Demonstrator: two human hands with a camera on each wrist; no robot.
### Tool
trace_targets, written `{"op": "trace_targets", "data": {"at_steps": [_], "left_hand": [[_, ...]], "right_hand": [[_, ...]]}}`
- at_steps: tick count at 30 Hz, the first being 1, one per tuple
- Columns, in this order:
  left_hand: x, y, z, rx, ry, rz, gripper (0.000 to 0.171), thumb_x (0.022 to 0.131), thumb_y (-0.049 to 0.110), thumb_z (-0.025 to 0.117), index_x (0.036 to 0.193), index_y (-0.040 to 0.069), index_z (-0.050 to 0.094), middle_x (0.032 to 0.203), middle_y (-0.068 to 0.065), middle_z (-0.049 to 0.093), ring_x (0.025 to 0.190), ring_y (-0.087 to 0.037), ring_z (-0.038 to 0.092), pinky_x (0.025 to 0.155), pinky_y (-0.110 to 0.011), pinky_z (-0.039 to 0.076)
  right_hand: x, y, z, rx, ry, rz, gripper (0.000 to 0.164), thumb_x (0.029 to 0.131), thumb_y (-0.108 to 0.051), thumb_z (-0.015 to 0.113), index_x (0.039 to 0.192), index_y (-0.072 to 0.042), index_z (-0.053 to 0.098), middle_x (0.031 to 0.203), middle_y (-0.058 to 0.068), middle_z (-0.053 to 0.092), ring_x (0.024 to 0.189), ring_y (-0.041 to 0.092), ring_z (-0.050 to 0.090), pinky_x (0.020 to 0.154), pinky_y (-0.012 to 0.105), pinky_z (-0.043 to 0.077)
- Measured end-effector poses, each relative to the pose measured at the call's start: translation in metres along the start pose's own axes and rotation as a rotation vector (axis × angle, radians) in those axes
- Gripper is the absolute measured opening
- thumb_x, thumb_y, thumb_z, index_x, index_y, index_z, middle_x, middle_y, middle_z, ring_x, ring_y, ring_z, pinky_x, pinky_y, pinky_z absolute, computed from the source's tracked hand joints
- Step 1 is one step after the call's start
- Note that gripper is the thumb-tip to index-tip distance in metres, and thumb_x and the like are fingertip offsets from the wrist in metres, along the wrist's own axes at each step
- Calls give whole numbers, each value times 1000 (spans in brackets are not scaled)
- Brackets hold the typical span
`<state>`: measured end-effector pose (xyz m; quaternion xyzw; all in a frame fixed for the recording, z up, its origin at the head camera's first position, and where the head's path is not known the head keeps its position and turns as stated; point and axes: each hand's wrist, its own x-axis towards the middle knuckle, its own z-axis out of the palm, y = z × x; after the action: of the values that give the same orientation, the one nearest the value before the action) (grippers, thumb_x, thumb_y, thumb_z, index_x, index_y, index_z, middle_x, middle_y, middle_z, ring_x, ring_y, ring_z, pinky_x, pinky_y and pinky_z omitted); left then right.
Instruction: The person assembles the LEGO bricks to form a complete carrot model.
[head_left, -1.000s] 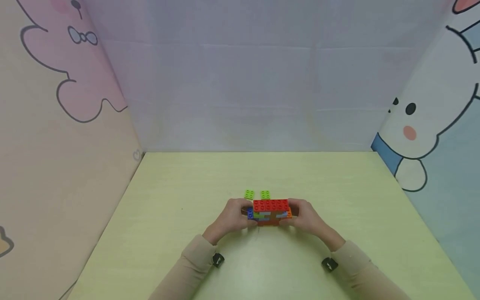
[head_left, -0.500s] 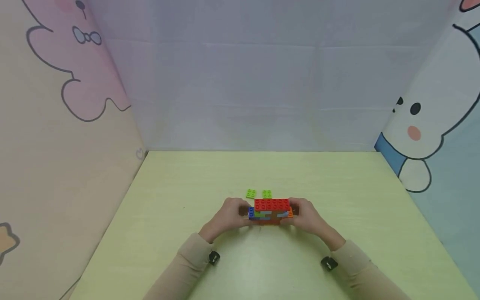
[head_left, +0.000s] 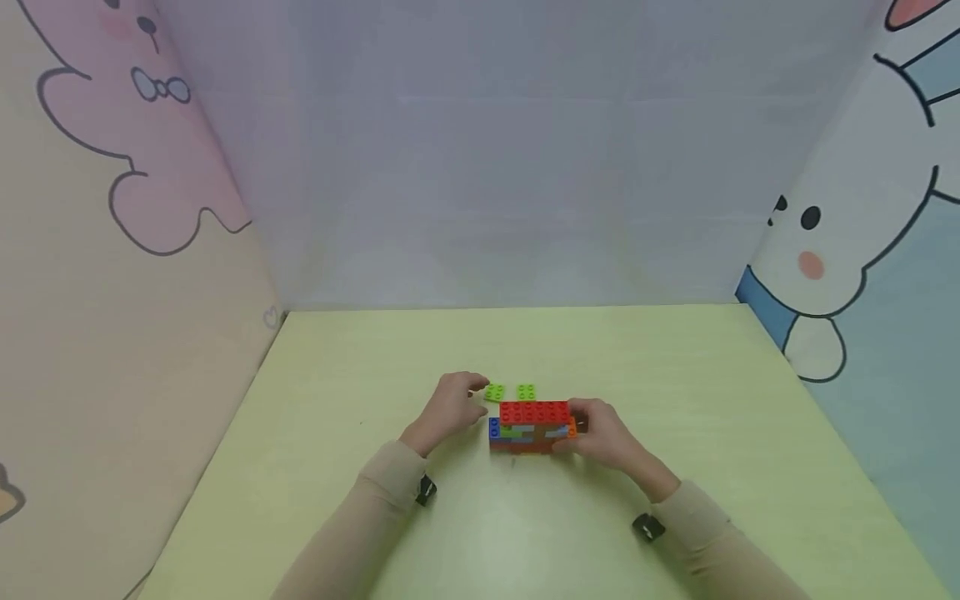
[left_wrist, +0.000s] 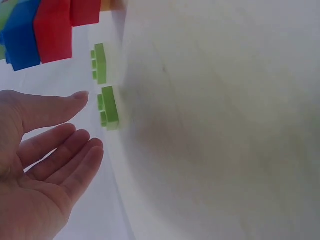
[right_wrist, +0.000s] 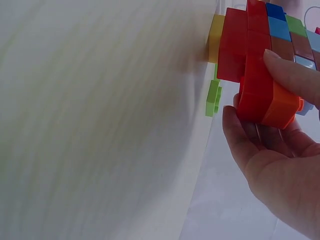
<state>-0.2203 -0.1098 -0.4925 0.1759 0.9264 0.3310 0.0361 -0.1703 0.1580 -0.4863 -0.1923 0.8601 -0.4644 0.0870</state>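
Note:
A toy brick model [head_left: 534, 412] of several coloured bricks, with a red studded top, stands in the middle of the table. My right hand [head_left: 609, 435] grips its right end, thumb on the near side and fingers behind, beside an orange brick [right_wrist: 281, 106]. Just beyond the model lie two small lime green bricks, a left one [head_left: 494, 392] and a right one [head_left: 527, 391]. Off the model's left end, my left hand [head_left: 452, 410] holds nothing; its thumb and fingers are spread apart close to the left green brick [left_wrist: 109, 107].
The pale yellow-green table [head_left: 337, 375] is bounded at the back by a plain whitish cloth wall [head_left: 480, 183]. Cartoon-printed panels flank both sides. In the right wrist view, a yellow brick [right_wrist: 216, 39] sits at the model's underside.
My left hand has let go of the model's left end and moved away from me toward the left green brick. My right hand keeps its grip on the right end.

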Motion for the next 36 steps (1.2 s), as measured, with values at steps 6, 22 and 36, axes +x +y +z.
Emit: {"op": "trace_targets", "data": {"at_steps": [6,22,36], "left_hand": [[22,-3,5,116,-32,37,47,74,9,79,117,-1,65,111,-12,63,103,-26,57,89,-38,44],[32,-6,13,111,-88,18,36,78,13,78,111,1,69,104,-8,64,100,-23,55,91,-37,43],[18,-8,-3,50,-33,48,32,78,9,77,108,1,70,95,-6,61,84,-17,54,75,-29,46]], "right_hand": [[1,-1,2,-12,2,-1,40,72,-2,82,108,-5,67,100,2,67,91,19,63,78,36,51],[1,0,0,-4,-1,19,38,71,-3,83,105,-8,68,98,-1,67,88,19,61,77,37,50],[1,-1,-2,-11,-8,12,39,72,-4,83,108,-6,67,100,1,67,89,18,62,79,37,51]]}}
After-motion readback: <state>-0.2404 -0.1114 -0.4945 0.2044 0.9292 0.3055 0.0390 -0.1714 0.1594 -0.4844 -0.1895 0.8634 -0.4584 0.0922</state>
